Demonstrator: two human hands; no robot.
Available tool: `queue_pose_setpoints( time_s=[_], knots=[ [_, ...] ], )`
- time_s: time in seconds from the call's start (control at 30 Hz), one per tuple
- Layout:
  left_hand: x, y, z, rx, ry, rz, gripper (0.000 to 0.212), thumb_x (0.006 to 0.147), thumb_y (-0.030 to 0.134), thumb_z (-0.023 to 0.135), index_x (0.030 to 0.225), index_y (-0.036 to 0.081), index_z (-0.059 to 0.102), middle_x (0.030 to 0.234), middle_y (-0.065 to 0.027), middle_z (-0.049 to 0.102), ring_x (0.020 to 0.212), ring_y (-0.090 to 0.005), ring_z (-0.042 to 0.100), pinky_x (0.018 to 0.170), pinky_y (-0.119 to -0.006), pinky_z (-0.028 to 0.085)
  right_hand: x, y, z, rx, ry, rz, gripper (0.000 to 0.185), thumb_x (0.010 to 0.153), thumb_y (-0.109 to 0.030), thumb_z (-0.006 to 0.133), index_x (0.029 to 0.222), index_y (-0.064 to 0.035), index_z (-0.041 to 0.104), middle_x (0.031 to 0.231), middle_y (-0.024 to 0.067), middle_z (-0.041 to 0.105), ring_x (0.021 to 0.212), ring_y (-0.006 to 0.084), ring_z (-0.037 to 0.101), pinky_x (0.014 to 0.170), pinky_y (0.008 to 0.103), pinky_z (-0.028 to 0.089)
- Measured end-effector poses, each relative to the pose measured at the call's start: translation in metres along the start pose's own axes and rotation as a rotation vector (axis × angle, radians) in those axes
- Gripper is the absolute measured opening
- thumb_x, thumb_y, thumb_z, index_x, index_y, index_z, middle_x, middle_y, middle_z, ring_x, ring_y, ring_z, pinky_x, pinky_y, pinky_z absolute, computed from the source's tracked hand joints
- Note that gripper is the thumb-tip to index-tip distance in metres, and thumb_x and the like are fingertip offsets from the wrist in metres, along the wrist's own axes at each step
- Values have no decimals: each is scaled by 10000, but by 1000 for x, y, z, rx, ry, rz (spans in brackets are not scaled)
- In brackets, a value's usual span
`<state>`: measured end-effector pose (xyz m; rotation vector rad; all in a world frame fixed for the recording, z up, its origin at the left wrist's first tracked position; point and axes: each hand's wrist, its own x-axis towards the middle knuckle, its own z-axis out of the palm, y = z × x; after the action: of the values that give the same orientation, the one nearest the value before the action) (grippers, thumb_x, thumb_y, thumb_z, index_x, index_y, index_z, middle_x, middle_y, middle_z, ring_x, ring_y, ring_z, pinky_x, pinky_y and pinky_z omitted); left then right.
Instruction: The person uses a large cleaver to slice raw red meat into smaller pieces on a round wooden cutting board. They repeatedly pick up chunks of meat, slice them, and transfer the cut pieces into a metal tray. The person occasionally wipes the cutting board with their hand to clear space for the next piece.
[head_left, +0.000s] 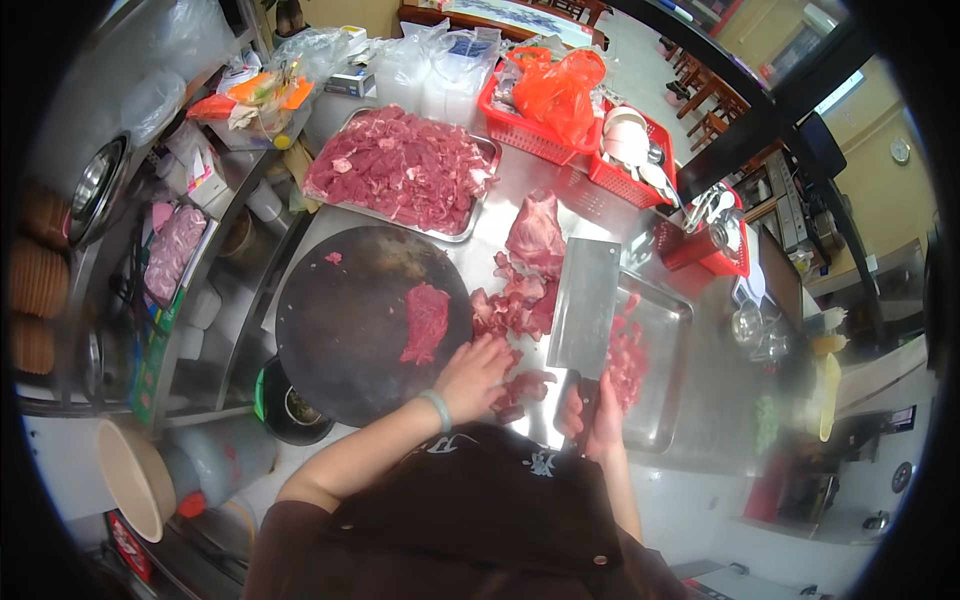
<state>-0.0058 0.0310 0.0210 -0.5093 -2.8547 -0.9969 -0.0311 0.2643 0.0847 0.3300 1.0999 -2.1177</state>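
My right hand (598, 416) grips the dark handle of a broad Chinese cleaver (591, 304), its blade pointing away from me. My left hand (476, 375) lies at the right edge of a round dark chopping block (352, 330), its fingers on raw meat pieces (517, 300). Whether those fingers grip a piece is hidden. One slab of red meat (426, 322) lies on the block, with a small scrap (333, 258) farther left. Beyond the loose pieces sits a larger chunk of meat (536, 225). To the right, a steel tray (664, 375) holds cut meat (626, 356), partly behind the cleaver.
A steel tray heaped with raw meat (397, 169) stands behind the block. Red plastic baskets (529, 139) with bags, bowls and utensils line the back right. Shelving (247, 247) flanks the left side. A black bin (296, 405) and a beige basin (135, 480) are lower left.
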Motion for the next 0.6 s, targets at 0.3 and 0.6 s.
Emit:
queue_pose_setpoints(
  time_s=[0.3,0.6],
  knots=[
    [2,-78,-46,220,446,-453,330,821,116,556,1144,55,584,1182,-117,548,1101,-306,487,917,-414,398,4,10,-2,22,6,93,664,937,-615,232,669,-47,449,473,57,392,398,178,379,443,300,355],
    [21,-87,-64,74,164,-538,184,769,190,672,895,73,606,942,-130,625,907,-308,570,820,-409,450,8,11,13,-28,28,110,654,936,-613,245,686,-47,459,484,58,395,420,181,381,458,305,342]
  ],
)
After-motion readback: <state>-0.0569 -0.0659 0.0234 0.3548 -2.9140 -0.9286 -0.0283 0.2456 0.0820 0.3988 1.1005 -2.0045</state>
